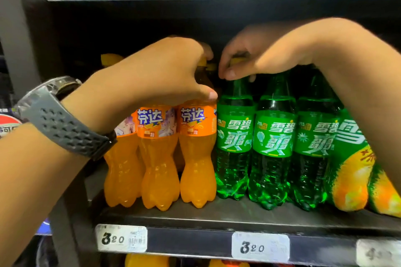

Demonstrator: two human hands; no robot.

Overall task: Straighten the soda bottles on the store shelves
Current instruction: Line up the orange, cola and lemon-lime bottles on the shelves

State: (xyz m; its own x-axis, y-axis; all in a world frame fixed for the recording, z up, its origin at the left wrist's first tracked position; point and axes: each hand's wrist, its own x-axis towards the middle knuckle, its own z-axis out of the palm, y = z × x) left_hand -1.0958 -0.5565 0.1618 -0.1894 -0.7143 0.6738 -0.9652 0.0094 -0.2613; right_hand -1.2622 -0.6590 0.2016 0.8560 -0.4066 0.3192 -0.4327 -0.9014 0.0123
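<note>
The landmark was the first green bottle [234,147], standing upright at the seam where the orange row met the green row on the shelf [195,217]. Touching its left side stood the end orange bottle [198,158], upright with its label facing out. The left hand [165,71], a watch [63,119] on its wrist, gripped that bottle high up: its fingers [195,54] were curled over the cap and neck and the thumb pressed on the shoulder. That high hold probably suited turning or nudging the bottle without disturbing the 2 orange bottles further left of the landmark.

Just behind and above the landmark's cap, the right hand [260,54] reached in over the green row. Its fingers were curled down around the yellow cap of a back-row bottle [238,60], whose body was hidden. The thumb tip lay at the landmark's own top. Coming in from above looked like the only way past the front row.

To the right of the landmark, 2 more green bottles stood upright and close together, labels forward. The front row seemed largely in order, so the back row likely needed the remaining work.
</note>
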